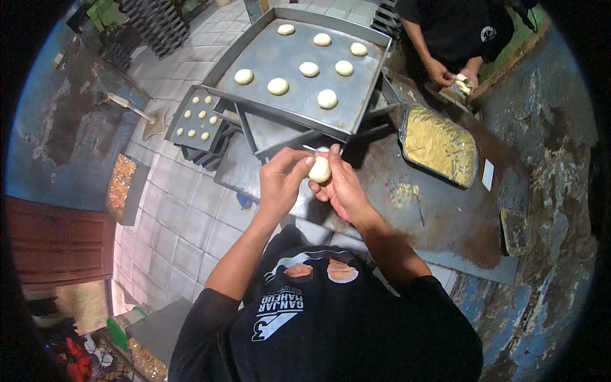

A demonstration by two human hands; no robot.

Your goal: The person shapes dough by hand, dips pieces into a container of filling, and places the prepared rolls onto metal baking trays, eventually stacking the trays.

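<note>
Dough ball (319, 170) pinched between left hand (282, 180) and right hand (344, 188), fingers closed on it | just beyond: large tray (254, 63) of dough rounds | right: pan of yellow filling (439, 145) | far right: another person's hands (453, 75) | worn metal table (458, 223), tiled floor (184, 216) left.

The light around me is dim and bluish, strongest from overhead on the steel baking tray (299, 44) at twelve o'clock, which shows a soft sheen. My hands cast little shadow. A black fisheye rim closes every corner, and straight edges bow outward. Detail turns murky at nine and five o'clock.
</note>
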